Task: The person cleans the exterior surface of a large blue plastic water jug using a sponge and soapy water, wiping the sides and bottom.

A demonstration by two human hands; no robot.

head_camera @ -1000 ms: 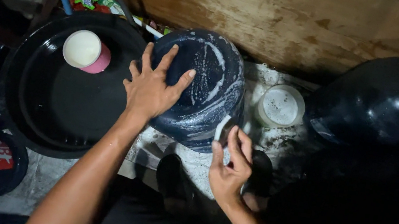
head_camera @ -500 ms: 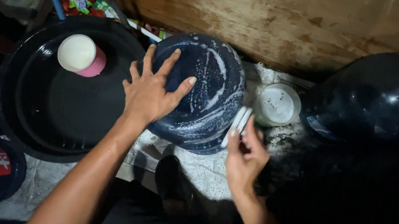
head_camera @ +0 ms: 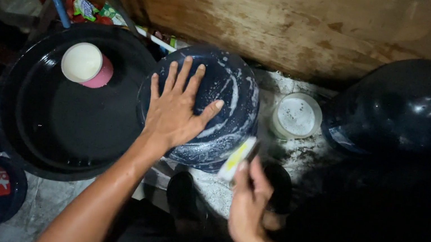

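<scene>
While left hand lies flat on soapy (dark blue) jug | right hand grips sponge

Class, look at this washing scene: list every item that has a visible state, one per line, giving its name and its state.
Blue water jug: soapy, streaked with suds.
Left hand: fingers spread, flat on the jug.
Right hand: gripping the sponge.
Sponge: pressed to the jug's lower side.
Black basin: open, nothing inside but the pink cup.
Pink cup: in the basin, holding white liquid.
White tub: open, on wet concrete.
</scene>
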